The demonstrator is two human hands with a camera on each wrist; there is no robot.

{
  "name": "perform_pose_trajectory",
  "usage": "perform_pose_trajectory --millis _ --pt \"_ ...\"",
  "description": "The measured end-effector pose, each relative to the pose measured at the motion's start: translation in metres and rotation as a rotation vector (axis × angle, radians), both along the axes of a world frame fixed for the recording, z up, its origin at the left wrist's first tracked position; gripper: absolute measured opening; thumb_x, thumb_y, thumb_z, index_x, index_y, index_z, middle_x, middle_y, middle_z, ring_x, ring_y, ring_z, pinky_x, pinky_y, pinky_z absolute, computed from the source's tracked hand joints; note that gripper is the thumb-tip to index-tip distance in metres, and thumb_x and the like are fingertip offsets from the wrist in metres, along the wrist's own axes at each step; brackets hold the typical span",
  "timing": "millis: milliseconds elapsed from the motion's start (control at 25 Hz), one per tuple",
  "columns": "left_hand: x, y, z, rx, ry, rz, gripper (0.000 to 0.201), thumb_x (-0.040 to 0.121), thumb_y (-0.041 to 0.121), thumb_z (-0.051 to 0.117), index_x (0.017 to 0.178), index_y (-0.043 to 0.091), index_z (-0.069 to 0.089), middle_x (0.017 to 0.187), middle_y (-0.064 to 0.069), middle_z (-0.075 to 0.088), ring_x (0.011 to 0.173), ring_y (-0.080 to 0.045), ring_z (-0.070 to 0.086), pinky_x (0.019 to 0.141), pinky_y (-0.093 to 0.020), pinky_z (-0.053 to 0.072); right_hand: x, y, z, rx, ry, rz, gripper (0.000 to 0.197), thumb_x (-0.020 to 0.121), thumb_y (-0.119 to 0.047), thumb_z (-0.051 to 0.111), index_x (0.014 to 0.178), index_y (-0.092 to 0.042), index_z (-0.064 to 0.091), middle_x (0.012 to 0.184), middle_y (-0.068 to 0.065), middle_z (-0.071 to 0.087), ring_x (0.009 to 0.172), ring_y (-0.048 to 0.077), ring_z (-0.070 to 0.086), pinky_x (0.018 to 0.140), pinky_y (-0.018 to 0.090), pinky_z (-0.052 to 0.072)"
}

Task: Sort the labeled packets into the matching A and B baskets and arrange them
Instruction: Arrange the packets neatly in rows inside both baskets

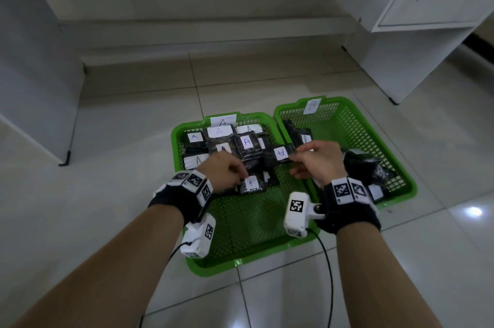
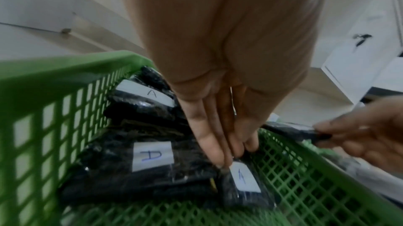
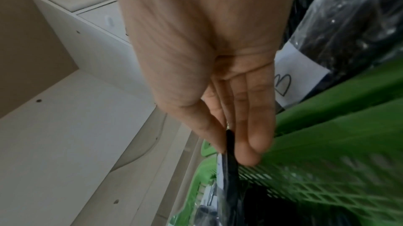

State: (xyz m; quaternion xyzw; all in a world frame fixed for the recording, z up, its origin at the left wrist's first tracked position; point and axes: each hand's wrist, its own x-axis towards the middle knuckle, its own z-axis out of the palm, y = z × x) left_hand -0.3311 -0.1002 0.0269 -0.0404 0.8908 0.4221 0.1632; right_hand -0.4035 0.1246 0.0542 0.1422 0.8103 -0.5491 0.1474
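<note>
Right hand [image 1: 316, 160] fingers pinch flat glossy A-packet [image 1: 278, 155]; left hand [image 1: 224, 170] fingers straight, pressing small packet [image 1: 251, 184].

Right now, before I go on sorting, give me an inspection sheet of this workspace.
Surface: glossy tiled floor.
Job's things: A basket holds dark A-labelled packets at its far end; B basket holds a few dark packets, one labelled B.
Clutter: nothing seen.
Hands: left hand touches a small A packet in the A basket; right hand pinches another A packet over the A basket's right rim.
Cables: black cable runs from each wrist camera.
Surroundings: white cabinets.
</note>
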Motion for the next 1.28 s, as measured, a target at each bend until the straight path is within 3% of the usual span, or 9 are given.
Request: perform_pose_trajectory --millis 120,280,440,560,760,840,960,1080,1280 --pt "0.006 0.007 -0.006 -0.006 -0.078 0.029 0.027 0.086 -0.007 0.054 0.08 0.009 0.074 0.081 -0.005 0.074 0.074 -0.015 0.073 0.072 -0.036 0.063 0.011 -0.01 0.002 0.161 -0.059 0.188 0.013 0.082 0.003 0.077 0.091 0.0 0.068 0.075 0.017 0.074 0.057 0.028 0.074 0.05 0.03 0.057" --pt "0.006 -0.001 -0.005 -0.071 0.162 0.149 0.026 0.08 -0.007 0.056 0.077 0.014 0.071 0.08 0.002 0.071 0.079 -0.015 0.07 0.074 -0.034 0.06 0.026 -0.041 -0.024 0.275 -0.141 0.288 0.008 0.084 0.0 0.077 0.083 0.002 0.07 0.075 0.019 0.075 0.057 0.028 0.074 0.057 0.036 0.063" --pt "0.008 0.006 -0.003 -0.141 0.164 -0.101 0.03 0.085 -0.001 0.059 0.098 0.018 0.078 0.104 0.005 0.071 0.094 -0.008 0.064 0.087 -0.02 0.049 0.017 -0.055 -0.066 0.513 -0.062 0.263 0.019 0.072 -0.013 0.088 0.081 -0.004 0.074 0.07 0.012 0.075 0.058 0.024 0.074 0.053 0.037 0.063" --pt "0.0 0.014 -0.017 -0.256 0.199 -0.19 0.03 0.08 0.004 0.065 0.105 0.018 0.076 0.112 0.005 0.069 0.103 -0.012 0.062 0.095 -0.027 0.051 0.008 -0.055 -0.078 0.606 0.018 0.286 0.013 0.072 -0.019 0.084 0.077 -0.008 0.077 0.068 0.008 0.074 0.06 0.021 0.073 0.052 0.034 0.062" --pt "-0.015 0.014 -0.025 -0.289 0.209 -0.144 0.023 0.075 0.01 0.073 0.093 0.022 0.069 0.102 0.003 0.064 0.097 -0.016 0.06 0.084 -0.023 0.047 0.022 -0.055 -0.058 0.457 0.053 0.241 0.006 0.073 -0.011 0.082 0.075 -0.015 0.078 0.074 0.002 0.076 0.07 0.018 0.074 0.068 0.033 0.064" --pt "-0.019 0.011 -0.016 -0.214 0.218 -0.081 0.025 0.074 0.013 0.076 0.093 0.025 0.065 0.102 0.005 0.064 0.092 -0.013 0.06 0.083 -0.026 0.051 0.029 -0.05 -0.04 0.182 0.041 0.154 0.013 0.078 -0.002 0.075 0.08 -0.015 0.077 0.081 0.003 0.077 0.079 0.023 0.075 0.078 0.038 0.063" --pt "-0.025 0.004 0.003 -0.061 0.286 -0.064 0.052 0.073 0.019 0.082 0.119 0.028 0.06 0.108 0.009 0.064 0.087 -0.009 0.062 0.082 -0.024 0.05 0.031 -0.038 -0.015 -0.173 0.023 0.084 0.017 0.085 0.001 0.072 0.095 -0.01 0.078 0.094 0.007 0.078 0.089 0.025 0.075 0.074 0.035 0.062" --pt "-0.029 0.001 0.012 0.158 0.203 -0.02 0.04 0.078 0.013 0.082 0.115 0.015 0.068 0.096 -0.001 0.073 0.076 -0.018 0.071 0.076 -0.033 0.059 0.024 -0.032 -0.005 -0.233 0.082 0.106 0.024 0.083 -0.003 0.078 0.105 -0.01 0.075 0.096 0.007 0.078 0.085 0.018 0.074 0.068 0.027 0.058" --pt "-0.02 0.0 0.006 0.604 -0.078 0.293 0.028 0.078 0.004 0.081 0.098 -0.003 0.063 0.084 -0.021 0.074 0.072 -0.034 0.074 0.076 -0.049 0.061 0.024 -0.035 -0.012 -0.247 -0.03 -0.009 0.034 0.079 -0.003 0.082 0.109 -0.003 0.068 0.102 0.016 0.075 0.09 0.032 0.075 0.079 0.044 0.063"
